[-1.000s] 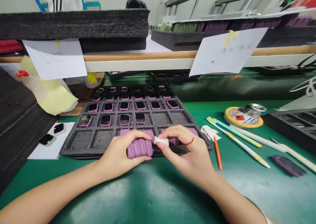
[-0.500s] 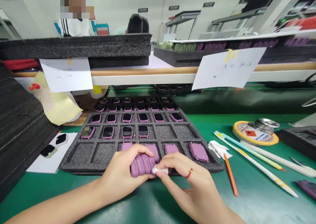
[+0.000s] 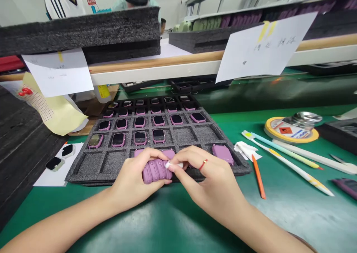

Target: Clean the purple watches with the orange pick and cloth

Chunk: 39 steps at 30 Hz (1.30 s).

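Behind the right hand (image 3: 208, 175) lies a black gridded foam tray (image 3: 183, 135); to the hand's right, a slim orange stick (image 3: 258, 177).

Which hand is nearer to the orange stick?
Right. The right hand, holding a white wad, is left of the orange stick; the left hand is farther left, gripping purple pieces.

Cases (image 3: 155, 171) in left hand (image 3: 134, 177): smooth, satin sheen, plastic-looking. Wad (image 3: 178, 165) in right hand (image 3: 205, 175): soft, matt, cloth or tissue, cannot tell which. Tray (image 3: 115, 161) just beyond both hands: foam-like, rough, grainy, matt. Screens (image 3: 140, 122) in it, beyond the hands: dark, glossy, glass-like. Table (image 3: 147, 223) under hands: smooth, glossy, pale reflections. Right of right hand: pick (image 3: 259, 177), smooth, plastic-looking; farther off, dish (image 3: 306, 118), shiny metal. High beyond hands: rail (image 3: 156, 64), wood-like; sheet (image 3: 251, 56), matt paper.
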{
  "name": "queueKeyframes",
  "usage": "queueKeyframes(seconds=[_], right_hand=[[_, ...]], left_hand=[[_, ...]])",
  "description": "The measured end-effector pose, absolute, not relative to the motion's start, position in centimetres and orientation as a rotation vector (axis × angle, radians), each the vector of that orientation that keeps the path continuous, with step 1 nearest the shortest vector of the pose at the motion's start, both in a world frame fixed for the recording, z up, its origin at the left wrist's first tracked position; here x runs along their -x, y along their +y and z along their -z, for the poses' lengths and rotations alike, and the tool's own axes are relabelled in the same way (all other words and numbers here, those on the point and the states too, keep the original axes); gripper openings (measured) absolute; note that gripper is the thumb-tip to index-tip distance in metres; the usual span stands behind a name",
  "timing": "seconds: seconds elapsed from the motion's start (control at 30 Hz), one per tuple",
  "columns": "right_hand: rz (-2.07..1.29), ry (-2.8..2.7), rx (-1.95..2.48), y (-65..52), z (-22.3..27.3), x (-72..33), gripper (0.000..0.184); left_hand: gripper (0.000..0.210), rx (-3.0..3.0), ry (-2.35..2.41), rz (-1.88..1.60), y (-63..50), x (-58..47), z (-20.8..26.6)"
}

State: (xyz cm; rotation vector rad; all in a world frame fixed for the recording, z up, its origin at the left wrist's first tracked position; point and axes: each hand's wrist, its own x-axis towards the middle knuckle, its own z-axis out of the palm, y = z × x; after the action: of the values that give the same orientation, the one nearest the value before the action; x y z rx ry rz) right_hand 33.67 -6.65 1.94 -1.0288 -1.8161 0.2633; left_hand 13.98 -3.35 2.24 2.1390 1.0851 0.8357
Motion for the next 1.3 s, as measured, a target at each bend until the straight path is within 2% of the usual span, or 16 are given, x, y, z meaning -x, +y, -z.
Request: queueKeyframes(seconds=[0.13, 0.33, 0.47, 0.73, 1.3], right_hand=[[-0.355, -1.825, 1.012, -6.9, -1.9, -33.8, 0.015], [-0.270, -1.795, 1.001, -6.9, -1.9, -33.5, 0.015], [-0.328, -1.787, 0.955, -7.2, -1.9, -33.9, 0.017], [-0.757, -1.418, 1.058, -6.2, -1.9, -34.7, 0.004], [-0.207, -1.861, 0.943, -6.7, -1.7, -33.7, 0.023]], left_hand=[[0.036, -2.113, 1.039, -0.800, -3.3, -14.0, -2.4], [0.040, -2.116, 1.070, -0.818, -3.3, -13.9, -2.5], [0.039, -2.028, 0.979, -0.792, -3.1, -13.9, -2.7], [0.045, -2.016, 0.987, -0.763, -3.0, -13.7, -2.9], [0.045, -2.085, 0.986, -0.786, -2.9, -13.8, -2.6]])
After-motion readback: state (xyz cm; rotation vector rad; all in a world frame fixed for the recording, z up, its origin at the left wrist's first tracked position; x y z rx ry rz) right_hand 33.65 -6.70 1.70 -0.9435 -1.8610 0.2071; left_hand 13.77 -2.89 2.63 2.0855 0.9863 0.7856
